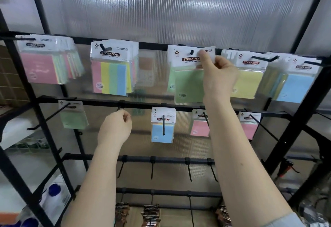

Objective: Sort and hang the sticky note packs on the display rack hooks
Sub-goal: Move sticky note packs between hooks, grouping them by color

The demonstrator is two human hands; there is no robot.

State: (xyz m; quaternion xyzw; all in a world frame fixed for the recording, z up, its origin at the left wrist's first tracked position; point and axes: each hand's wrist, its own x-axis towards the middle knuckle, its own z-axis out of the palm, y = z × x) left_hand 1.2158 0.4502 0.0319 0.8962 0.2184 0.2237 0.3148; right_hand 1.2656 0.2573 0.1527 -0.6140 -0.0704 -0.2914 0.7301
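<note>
While my right hand (217, 76) pinches the header card of a green sticky note pack (188, 81) on the top-row middle hook (192, 52), the pack hangs upright, long axis vertical, face toward me; my left hand (116, 128) curls loosely, holding nothing, beneath the second rail (100, 101).

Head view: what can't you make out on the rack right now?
- Green pack: right edge hidden by right hand.
- Left hand: curled fingers hide anything it holds.
- Small print on pack headers: blurred, too small.
- Bottom-row goods: cut by frame edge.
</note>
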